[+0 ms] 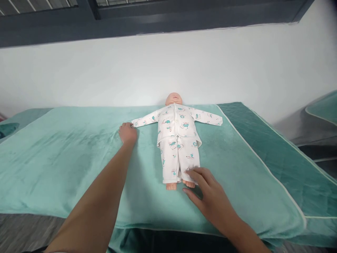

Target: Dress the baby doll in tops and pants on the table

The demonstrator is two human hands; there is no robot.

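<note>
The clothed doll (177, 135) lay on its back at the center of the frame, on a pale green cover (86, 158), with the head near the white wall (223, 66) and the feet toward the lower edge. The shirt (176, 121) and trousers (170, 161) were both on; the arms were spread to either side. The step in hand appeared to be straightening of the garments at their ends. The left hand (127, 133), left of center, was placed at the cuff of the frame-left sleeve (144, 120), with fingers curled; whether the cuff was pinched or only touched could not be determined. The right hand (207, 196), at lower center-right, was held with thumb and forefinger wide apart over the frame-right trouser leg (191, 158); no fabric was seen gripped. As judged, the next move called for closing the right fingers on the hem, clear of the foot (189, 183), with the left hand steadying the sleeve. The right fingers covered part of that hem, so contact could not be confirmed. Neither doll hand was visible beyond its cuff. The head was foreshortened, and both forearms were cut off by the lower edge.
</note>
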